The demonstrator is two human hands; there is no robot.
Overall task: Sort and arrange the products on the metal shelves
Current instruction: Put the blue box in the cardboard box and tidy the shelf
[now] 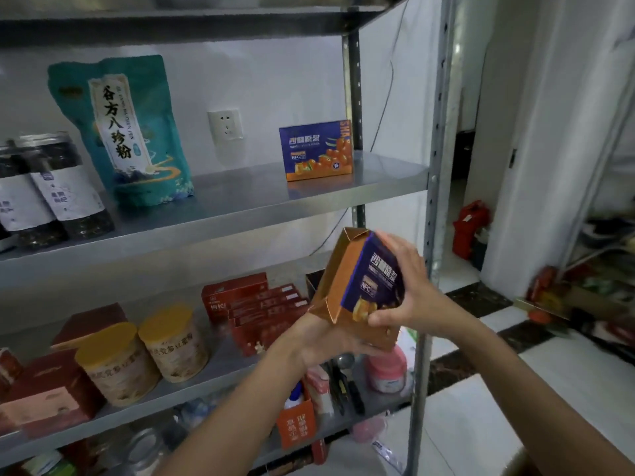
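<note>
Between the two hands, just in front of the rack's right-hand post, a blue and orange carton is held in the air, tilted so its top leans left. Its printed blue face is turned toward the right hand and its plain orange side toward the shelves. The right hand grips it from the right: fingers curl over the upper edge, and the thumb presses on the lower part of the blue face. The left hand cradles it from below, with the fingers wrapped under the bottom edge and the forearm rising from lower left. Both wrists are bent inward toward the carton.

Below and behind the hands, a pink-lidded jar stands near the post. Farther left on that lower shelf are two yellow-lidded tins side by side, and a stack of red boxes is behind them.

On the shelf above, a matching blue and orange carton stands upright near the right end. A teal pouch stands well to its left, beside dark jars.
</note>
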